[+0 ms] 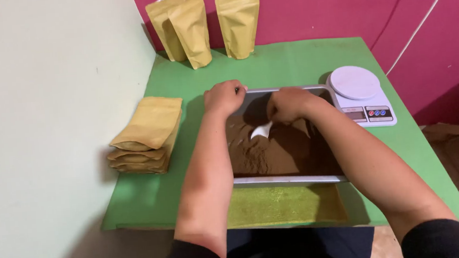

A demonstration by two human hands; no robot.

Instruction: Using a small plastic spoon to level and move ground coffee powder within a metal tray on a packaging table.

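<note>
A metal tray on the green table holds a heap of brown powder. My right hand is over the tray's far part, closed on a white scoop whose bowl dips into the powder. My left hand grips the tray's far left corner, fingers curled over the rim. Both forearms reach in from the near edge.
A white digital kitchen scale sits right of the tray. A stack of flat tan pouches lies at the left. Three upright tan pouches stand at the back against the magenta wall. The green table ends just near me.
</note>
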